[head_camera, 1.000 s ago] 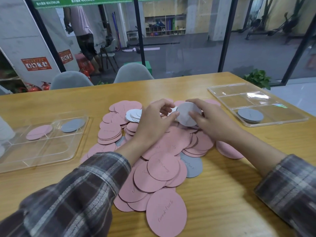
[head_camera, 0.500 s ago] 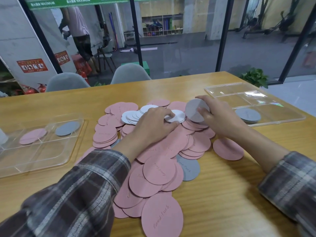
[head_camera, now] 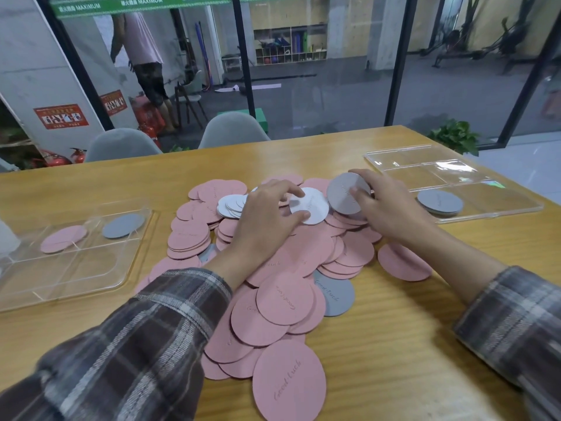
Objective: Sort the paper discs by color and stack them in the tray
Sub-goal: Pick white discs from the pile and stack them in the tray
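the right hand (head_camera: 391, 208) now carries the grey disc (head_camera: 344, 194) alone, rightward, while the left hand (head_camera: 267, 217) drops to pinch a white disc (head_camera: 314, 206).

Room beside the pile
Bare table (head_camera: 394, 344) separates the disc pile (head_camera: 285, 299) from the right tray (head_camera: 501, 202) and the left tray (head_camera: 76, 278), both low-walled

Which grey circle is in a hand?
The grey disc pinched by the right hand, tilted up. Other grey discs lie flat: in the left tray, the right tray and the pile.
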Demonstrator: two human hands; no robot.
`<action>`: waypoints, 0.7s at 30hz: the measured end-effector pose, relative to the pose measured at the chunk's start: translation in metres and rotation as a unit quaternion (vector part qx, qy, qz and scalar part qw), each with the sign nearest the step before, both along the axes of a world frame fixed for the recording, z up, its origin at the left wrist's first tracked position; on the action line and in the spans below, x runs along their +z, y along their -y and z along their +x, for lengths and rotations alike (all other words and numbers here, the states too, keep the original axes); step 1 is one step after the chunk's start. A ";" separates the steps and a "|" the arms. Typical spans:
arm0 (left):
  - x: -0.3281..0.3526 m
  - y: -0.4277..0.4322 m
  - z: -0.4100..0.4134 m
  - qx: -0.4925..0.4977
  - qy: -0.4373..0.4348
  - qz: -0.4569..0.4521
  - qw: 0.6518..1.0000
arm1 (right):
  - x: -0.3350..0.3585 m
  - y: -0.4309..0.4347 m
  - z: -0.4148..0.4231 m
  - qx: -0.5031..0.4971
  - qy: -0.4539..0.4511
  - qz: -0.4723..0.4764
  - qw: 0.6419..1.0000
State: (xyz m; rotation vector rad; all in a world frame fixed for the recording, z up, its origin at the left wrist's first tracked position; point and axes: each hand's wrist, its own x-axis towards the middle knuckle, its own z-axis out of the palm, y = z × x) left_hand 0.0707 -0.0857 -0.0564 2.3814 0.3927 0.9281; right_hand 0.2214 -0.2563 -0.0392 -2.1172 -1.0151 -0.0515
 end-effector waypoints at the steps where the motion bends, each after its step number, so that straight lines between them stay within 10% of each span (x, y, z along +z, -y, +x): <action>1: 0.001 0.000 0.000 0.001 0.007 -0.016 1.000 | 0.000 0.000 0.001 0.000 -0.003 0.003 1.000; 21: 0.011 0.005 0.004 -0.051 0.044 -0.229 0.971 | 0.005 -0.001 -0.007 0.036 -0.058 0.058 0.996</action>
